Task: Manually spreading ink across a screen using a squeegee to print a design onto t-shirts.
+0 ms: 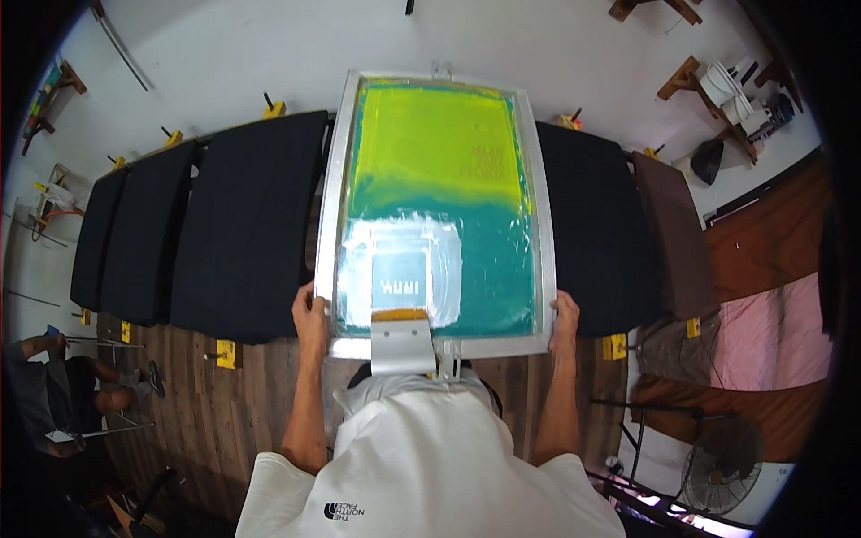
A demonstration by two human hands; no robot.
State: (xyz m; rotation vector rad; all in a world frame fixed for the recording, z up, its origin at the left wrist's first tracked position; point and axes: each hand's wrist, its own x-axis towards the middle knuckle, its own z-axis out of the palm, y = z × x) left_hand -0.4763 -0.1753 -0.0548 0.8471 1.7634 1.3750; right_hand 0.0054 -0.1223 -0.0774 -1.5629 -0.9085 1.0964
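A screen printing frame [543,206] with metal sides lies in front of me, its mesh yellow-green at the far end and teal nearer me. My left hand [310,321] is closed around the frame's left side near the close corner. At the matching spot on the right side, my right hand [565,321] grips it too. White ink [447,269] is smeared over the near left part of the mesh. There a squeegee [402,348] with a metal handle leans over the frame's near edge. What lies under the frame is hidden.
Black-covered boards [251,224] stand in a row to the left, and another black board [596,224] and a brown one [674,242] to the right. Yellow clamps [226,353] hold their ends. A person [67,381] sits at far left. A fan [720,462] stands at lower right.
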